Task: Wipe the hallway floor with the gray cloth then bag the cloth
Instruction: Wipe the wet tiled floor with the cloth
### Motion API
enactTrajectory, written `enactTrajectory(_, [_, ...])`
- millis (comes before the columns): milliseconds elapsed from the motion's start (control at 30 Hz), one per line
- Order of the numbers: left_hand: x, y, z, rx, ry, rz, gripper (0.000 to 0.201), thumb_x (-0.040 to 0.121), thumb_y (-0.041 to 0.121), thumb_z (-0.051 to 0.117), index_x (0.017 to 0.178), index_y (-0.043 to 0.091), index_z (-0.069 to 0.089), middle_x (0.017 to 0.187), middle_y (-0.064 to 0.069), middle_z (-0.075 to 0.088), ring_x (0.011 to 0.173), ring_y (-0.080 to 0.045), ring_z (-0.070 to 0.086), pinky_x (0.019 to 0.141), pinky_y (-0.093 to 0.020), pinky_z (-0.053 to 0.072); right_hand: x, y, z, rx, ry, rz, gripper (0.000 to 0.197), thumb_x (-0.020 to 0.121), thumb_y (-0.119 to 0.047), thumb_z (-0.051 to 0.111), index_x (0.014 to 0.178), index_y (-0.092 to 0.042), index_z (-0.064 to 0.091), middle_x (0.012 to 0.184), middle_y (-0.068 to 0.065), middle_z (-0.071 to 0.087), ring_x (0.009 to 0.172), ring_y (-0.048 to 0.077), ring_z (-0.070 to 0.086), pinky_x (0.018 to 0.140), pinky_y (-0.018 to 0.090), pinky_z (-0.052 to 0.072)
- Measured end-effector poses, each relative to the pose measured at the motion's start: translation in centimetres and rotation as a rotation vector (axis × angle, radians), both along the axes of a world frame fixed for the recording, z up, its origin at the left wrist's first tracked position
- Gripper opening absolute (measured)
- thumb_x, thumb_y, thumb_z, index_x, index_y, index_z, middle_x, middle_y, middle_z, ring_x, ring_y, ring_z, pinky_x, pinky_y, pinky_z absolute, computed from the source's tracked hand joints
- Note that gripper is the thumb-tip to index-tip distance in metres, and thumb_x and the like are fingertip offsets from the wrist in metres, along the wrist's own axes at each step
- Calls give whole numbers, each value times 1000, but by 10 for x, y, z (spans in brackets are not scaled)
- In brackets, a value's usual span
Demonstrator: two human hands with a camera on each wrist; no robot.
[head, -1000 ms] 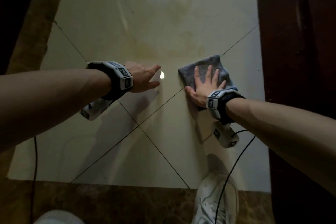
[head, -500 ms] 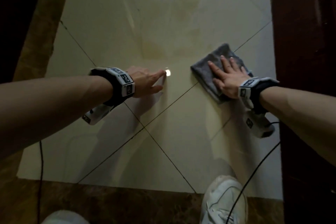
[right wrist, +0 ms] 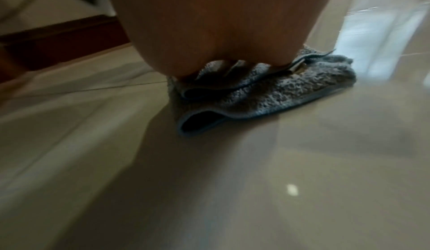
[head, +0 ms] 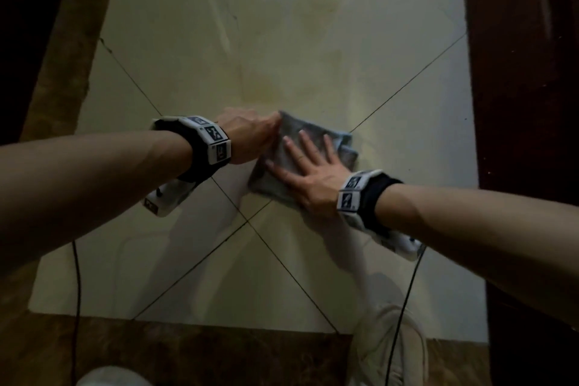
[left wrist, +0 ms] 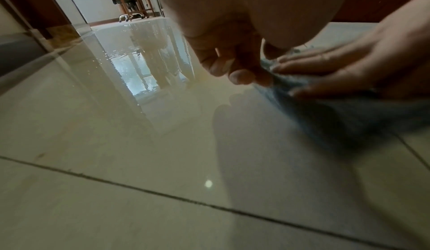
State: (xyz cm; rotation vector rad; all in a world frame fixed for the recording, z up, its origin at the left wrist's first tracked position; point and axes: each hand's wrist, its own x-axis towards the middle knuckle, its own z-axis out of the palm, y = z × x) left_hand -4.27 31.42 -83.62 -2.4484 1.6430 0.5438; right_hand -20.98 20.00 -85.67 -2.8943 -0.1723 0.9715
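The folded gray cloth [head: 313, 142] lies on the cream tiled floor [head: 282, 41] where the grout lines cross. My right hand [head: 310, 172] lies flat on it with fingers spread, pressing it down. The right wrist view shows the cloth [right wrist: 279, 95] bunched in thick folds under those fingers [right wrist: 232, 68]. My left hand [head: 250, 138] is at the cloth's left edge. In the left wrist view its curled fingers [left wrist: 239, 75] and thumb pinch the corner of the cloth [left wrist: 337, 116], beside my flat right hand [left wrist: 349, 64].
A dark wooden door frame [head: 526, 103] runs along the right. A brown marble border [head: 188, 351] edges the floor near me and on the left. My white shoe [head: 391, 348] and a black cable [head: 404, 301] sit bottom right. A wet sheen [left wrist: 149, 66] lies farther along the hallway.
My right hand slid the cloth left from beside the door frame to the tile crossing. The left hand's fingers, stretched on the floor before, now curl at the cloth's edge.
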Motion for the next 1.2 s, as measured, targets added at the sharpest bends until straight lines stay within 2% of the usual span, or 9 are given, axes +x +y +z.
enactTrajectory(233, [9,5,7,76,-2,-13,27,98,36,42,121,30,55,87,-6,63,73,-28,59,60,-28,45,-13,-28,-6,25,-81,336,59,98,-58,15,153,-49,-6,164,2,-15,149,34,-17,115,65,-9])
enactTrajectory(300, [7,6,8,59,-1,-5,38,99,36,41,137,32,43,77,-5,57,66,-27,57,54,-26,41,-6,-51,-2,-10,-80,238,60,94,-59,6,152,-50,-4,165,1,-11,150,33,-14,115,64,-8])
enactTrajectory(433, [10,4,11,-23,5,81,58,100,32,43,152,27,18,70,-4,56,56,-22,52,48,-25,36,8,-97,-4,-91,-74,-200,58,101,-53,21,150,-53,-10,164,-3,-17,150,30,-17,118,61,-1])
enactTrajectory(567, [11,6,13,-23,66,67,52,100,22,40,150,25,26,68,-4,57,58,-23,57,53,-33,50,35,-131,3,-68,7,-602,62,100,-58,25,150,-52,-10,163,-5,-22,150,25,-19,118,60,-3])
enactTrajectory(733, [24,6,25,-45,24,102,45,101,24,39,146,26,35,74,-3,56,60,-21,52,58,-29,47,65,-112,1,-77,16,-733,63,101,-53,23,152,-47,-14,161,2,-27,147,32,-24,114,67,-6])
enactTrajectory(833, [28,11,30,-28,2,121,44,100,25,40,144,26,37,80,-5,56,66,-25,53,60,-30,46,66,-85,-3,-42,-7,-617,64,101,-52,25,151,-48,-15,160,4,-29,145,35,-29,111,71,-9])
enactTrajectory(1033, [31,26,36,-11,-4,119,44,98,25,44,142,26,40,101,-14,66,79,-30,58,63,-31,42,52,11,-4,-6,-10,-105,73,97,-60,31,151,-45,-17,159,11,-30,143,43,-29,105,75,-15])
enactTrajectory(1133, [27,30,40,-8,16,131,45,98,26,46,142,26,40,79,-6,55,72,-29,53,63,-31,41,23,65,-9,17,-15,238,99,87,-63,56,149,-46,-19,159,12,-29,142,46,-28,100,78,-17])
enactTrajectory(1200, [24,33,41,-1,-5,137,44,98,26,44,142,26,40,75,-2,48,69,-26,48,62,-30,37,6,86,-9,6,-20,407,96,89,-59,56,151,-44,-16,160,14,-26,143,47,-25,100,80,-15])
